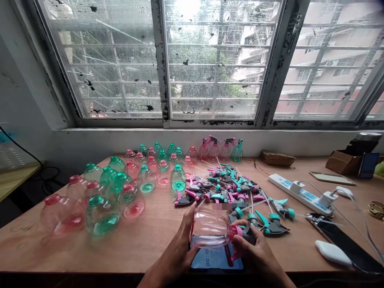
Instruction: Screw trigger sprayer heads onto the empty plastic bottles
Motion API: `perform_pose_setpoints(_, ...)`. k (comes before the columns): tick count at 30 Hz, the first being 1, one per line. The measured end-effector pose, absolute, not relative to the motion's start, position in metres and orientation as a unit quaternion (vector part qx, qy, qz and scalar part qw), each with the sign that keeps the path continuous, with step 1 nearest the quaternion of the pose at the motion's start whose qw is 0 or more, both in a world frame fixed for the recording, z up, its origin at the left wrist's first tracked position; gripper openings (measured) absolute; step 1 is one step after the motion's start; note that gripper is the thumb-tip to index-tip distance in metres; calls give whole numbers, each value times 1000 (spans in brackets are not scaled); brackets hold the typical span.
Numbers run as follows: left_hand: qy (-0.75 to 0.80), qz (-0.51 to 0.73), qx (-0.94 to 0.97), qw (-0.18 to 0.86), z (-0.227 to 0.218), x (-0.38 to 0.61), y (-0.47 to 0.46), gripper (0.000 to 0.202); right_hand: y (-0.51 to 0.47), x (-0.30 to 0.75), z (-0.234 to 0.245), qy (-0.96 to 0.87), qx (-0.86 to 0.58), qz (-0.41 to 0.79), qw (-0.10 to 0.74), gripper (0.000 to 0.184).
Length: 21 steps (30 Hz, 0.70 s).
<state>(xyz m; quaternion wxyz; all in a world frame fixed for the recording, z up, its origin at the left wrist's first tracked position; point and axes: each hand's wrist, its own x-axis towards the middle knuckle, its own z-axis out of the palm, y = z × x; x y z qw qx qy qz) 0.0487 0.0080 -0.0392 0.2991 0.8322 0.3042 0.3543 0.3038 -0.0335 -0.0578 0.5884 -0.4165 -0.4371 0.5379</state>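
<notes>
A clear pink spray bottle (210,228) lies sideways in the air between my two hands, over the front edge of the table. My left hand (184,240) is closed around the bottle's base end. At the neck, my right hand (250,244) grips the spray head (248,234), which is grey with a pink collar and trigger. The collar sits at the bottle's mouth; whether it is fully tight I cannot tell. Just beyond lies a heap of loose spray heads (222,186) in pink, teal and grey. Under the bottle, a phone (217,259) shows a timer on its screen.
Open green and pink bottles (102,218) stand in groups on the left. Several bottles with spray heads (213,150) stand by the wall. To the right are a power strip (300,194) with cables, a dark phone (345,242), a white earbud case (333,253) and a cardboard box (342,162).
</notes>
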Motion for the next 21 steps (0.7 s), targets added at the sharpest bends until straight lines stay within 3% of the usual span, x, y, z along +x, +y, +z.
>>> perform_pose_setpoints(2,306,352,833,297,-40,49,7,82,-34,303,-56,-430,-414,540,594,44)
perform_pose_setpoints(6,319,331,835,303,-40,48,7,108,-35,302,-53,-434,-419,534,592,43)
perform_pose_setpoints(8,320,327,836,303,-39,48,7,112,-35,302,-52,-440,-425,528,589,43)
perform_pose_setpoints(15,321,342,832,297,-38,49,7,81,-35,303,-51,-437,-420,536,588,43)
perform_pose_setpoints(19,315,351,820,325,-39,49,7,107,-35,303,-51,-455,-415,535,579,42)
perform_pose_setpoints(21,313,349,819,331,-37,49,8,109,-35,304,-51,-462,-419,524,580,42)
